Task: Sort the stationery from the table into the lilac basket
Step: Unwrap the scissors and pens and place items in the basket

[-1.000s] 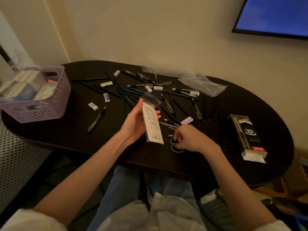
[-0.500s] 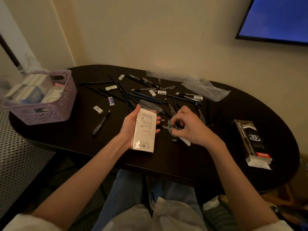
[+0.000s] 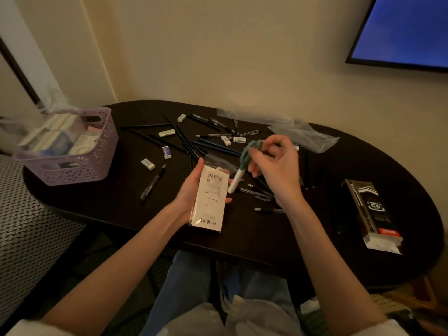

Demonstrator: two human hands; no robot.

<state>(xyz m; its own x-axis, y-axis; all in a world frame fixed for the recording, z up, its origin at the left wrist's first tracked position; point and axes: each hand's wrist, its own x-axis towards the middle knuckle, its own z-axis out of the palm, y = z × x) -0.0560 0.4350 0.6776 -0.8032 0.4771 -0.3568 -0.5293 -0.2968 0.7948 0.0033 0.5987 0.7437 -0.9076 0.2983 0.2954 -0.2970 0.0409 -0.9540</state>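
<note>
My left hand (image 3: pixel 191 190) holds a flat white packet in clear wrap (image 3: pixel 210 198) above the dark table's (image 3: pixel 116 202) front middle. My right hand (image 3: pixel 276 163) holds small scissors (image 3: pixel 242 163) with green handles and a white blade cover, lifted off the table, tip pointing down toward the packet. The lilac basket (image 3: pixel 72 151) stands at the table's left end, holding several boxes and packets. Several black pens, pencils (image 3: pixel 152 183) and small white erasers (image 3: pixel 148 164) lie scattered across the middle of the table.
A black pen box (image 3: pixel 371 214) with an open white end lies at the right. Crumpled clear plastic bags (image 3: pixel 305 137) lie at the back near the wall. A screen (image 3: pixel 402 32) hangs on the wall at upper right. A woven surface (image 3: pixel 29 234) sits left of the table.
My right hand has picked the scissors up from the table and raised them beside the packet. My left hand has turned the packet flatter toward me.
</note>
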